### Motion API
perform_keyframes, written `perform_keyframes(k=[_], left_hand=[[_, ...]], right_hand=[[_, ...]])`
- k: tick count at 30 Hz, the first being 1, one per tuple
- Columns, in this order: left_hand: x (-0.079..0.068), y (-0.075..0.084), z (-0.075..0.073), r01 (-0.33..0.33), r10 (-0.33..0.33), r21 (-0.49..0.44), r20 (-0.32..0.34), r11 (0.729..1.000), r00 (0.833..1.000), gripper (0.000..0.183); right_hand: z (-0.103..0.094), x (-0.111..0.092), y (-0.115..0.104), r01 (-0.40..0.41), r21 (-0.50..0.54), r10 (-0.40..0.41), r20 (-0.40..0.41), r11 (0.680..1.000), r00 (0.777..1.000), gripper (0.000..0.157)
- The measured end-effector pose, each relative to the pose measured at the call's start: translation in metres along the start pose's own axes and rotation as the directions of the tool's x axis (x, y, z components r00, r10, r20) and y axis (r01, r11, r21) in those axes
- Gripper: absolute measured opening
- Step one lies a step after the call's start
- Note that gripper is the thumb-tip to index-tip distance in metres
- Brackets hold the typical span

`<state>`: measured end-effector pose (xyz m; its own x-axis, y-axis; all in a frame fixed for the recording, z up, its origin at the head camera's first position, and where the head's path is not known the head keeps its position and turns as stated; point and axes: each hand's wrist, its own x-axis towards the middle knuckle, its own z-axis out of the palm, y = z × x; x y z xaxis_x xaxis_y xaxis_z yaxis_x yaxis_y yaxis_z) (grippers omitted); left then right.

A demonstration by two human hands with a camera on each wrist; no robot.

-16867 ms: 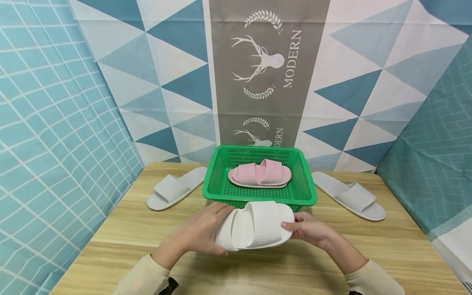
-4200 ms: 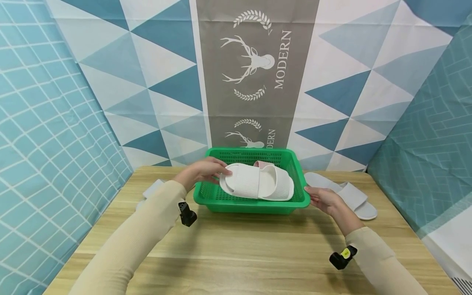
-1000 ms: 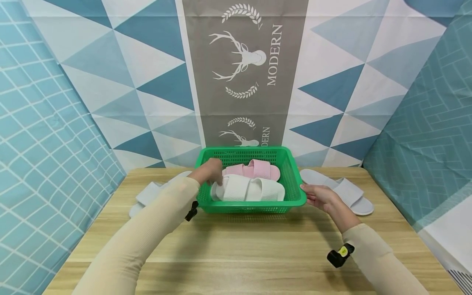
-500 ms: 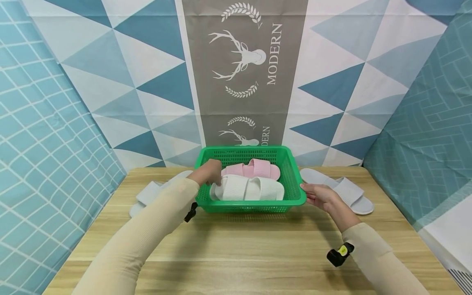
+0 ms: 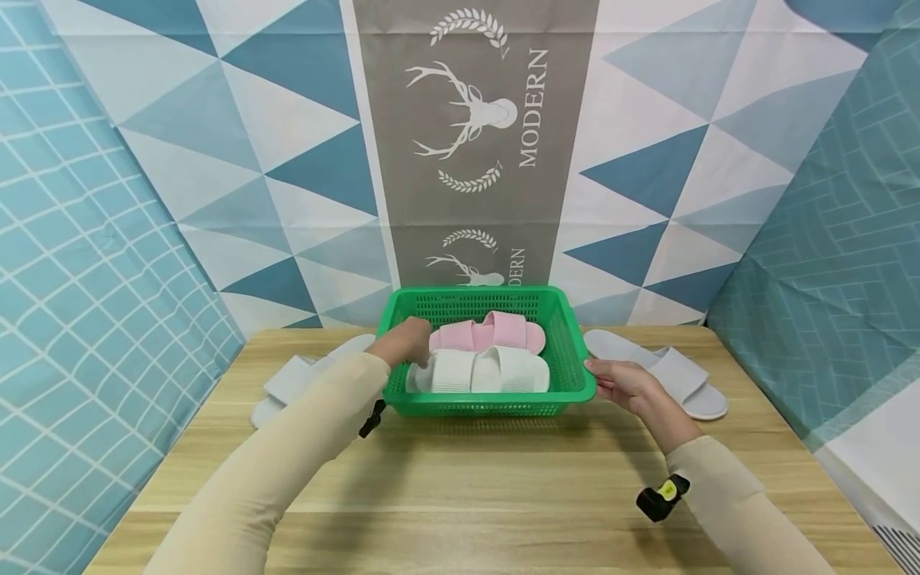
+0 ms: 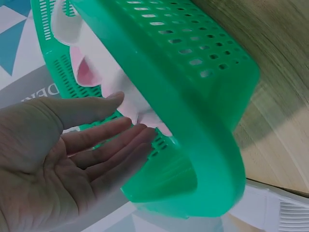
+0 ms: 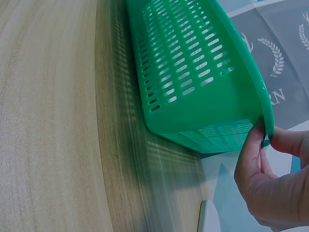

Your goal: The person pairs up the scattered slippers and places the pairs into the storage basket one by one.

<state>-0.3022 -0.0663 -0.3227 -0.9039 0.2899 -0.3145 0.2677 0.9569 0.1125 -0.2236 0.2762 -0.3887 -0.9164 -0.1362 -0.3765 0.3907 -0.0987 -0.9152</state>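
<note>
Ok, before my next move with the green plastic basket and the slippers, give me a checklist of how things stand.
1. Green perforated plastic basket held: ok, the right hand pinches its rim.
2. White ribbed-strap slippers inside it: ok, along the front.
3. Pink ribbed-strap slippers inside it: ok, behind the white ones.
4. Left hand free of the white slippers: cannot tell; it is at their left end, contact unclear.
5. Pale grey slippers inside too, if you want them there: not ok; the left grey slipper and right grey slipper lie outside, on the wooden table.
</note>
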Motion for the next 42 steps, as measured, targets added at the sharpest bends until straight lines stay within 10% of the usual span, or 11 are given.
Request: perform_keyframes(k=[17,25,35,42], left_hand=[[-0.020,-0.024,-0.009,-0.110,0.097,-0.116,-0.107,0.987,0.989,0.049],[-0.035,-0.047,-0.007,-0.134,0.087,-0.181,-0.248,0.974,0.965,0.025],[-0.049,-0.090,0.000,-0.084,-0.043,-0.302,-0.390,0.949,0.920,0.037],[-0.057,-0.126,0.013,0.055,-0.181,-0.329,-0.365,0.943,0.913,0.045]], right_hand=[[0.003,-0.003,-0.001,0.002,0.004,-0.002,-0.001,1.000,1.000,0.023],[0.004,-0.005,-0.001,0.005,-0.008,-0.005,0.015,1.000,1.000,0.019],[-0.001,-0.006,0.002,0.017,0.030,-0.019,0.049,0.999,0.999,0.020],[0.000,-0.007,0.002,0.029,-0.018,-0.028,0.050,0.999,0.998,0.006]])
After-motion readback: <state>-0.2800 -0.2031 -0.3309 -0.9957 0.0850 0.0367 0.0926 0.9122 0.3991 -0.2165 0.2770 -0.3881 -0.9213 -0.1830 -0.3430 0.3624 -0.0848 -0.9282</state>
